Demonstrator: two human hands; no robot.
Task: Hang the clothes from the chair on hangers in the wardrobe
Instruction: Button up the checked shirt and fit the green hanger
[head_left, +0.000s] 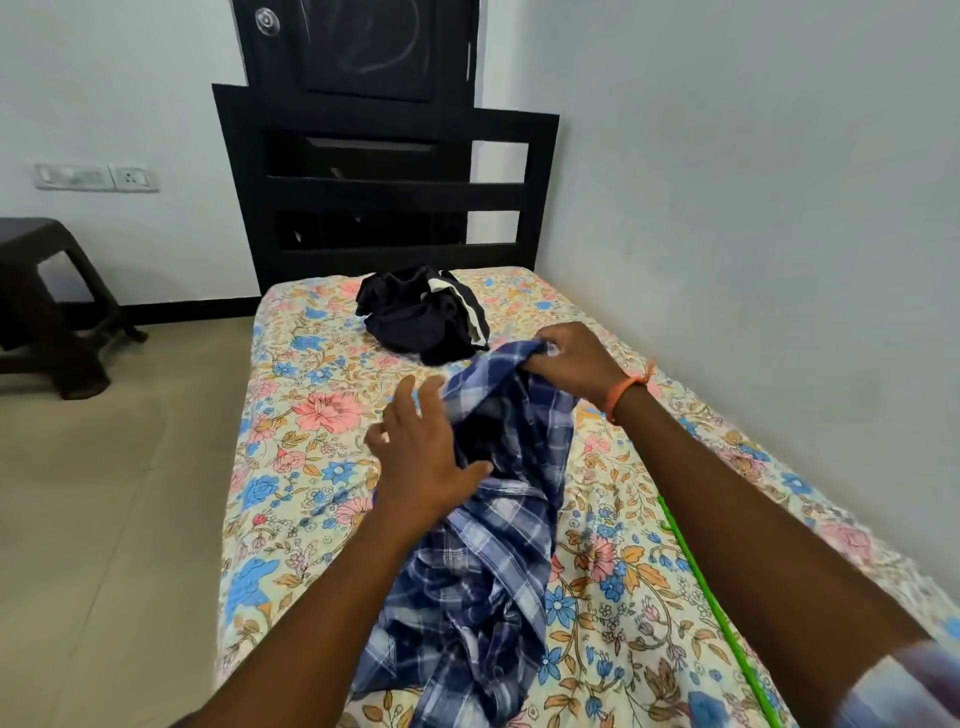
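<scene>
The checked shirt (498, 545) was made of thin, soft cloth, much creased. The dark clothes (421, 317) were made of matt cloth too. The bed (639, 571) was covered with a smooth flowered cloth sheet. The headboard (384, 192) was made of black-painted wood with a dull shine. The stool (47, 291) looked like matt brown plastic. The floor (104, 519) was tiled, smooth and faintly shiny.

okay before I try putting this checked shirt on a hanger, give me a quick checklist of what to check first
1. Right hand grips checked shirt at its top edge: ok.
2. Left hand open, free to help: ok.
3. Shirt spread flat: not ok, bunched on the bed.
4. Collar found: cannot tell.
5. Hanger ready: cannot tell; only a green rod shows beside the shirt.
6. Dark clothes clear of the shirt: ok.
</scene>
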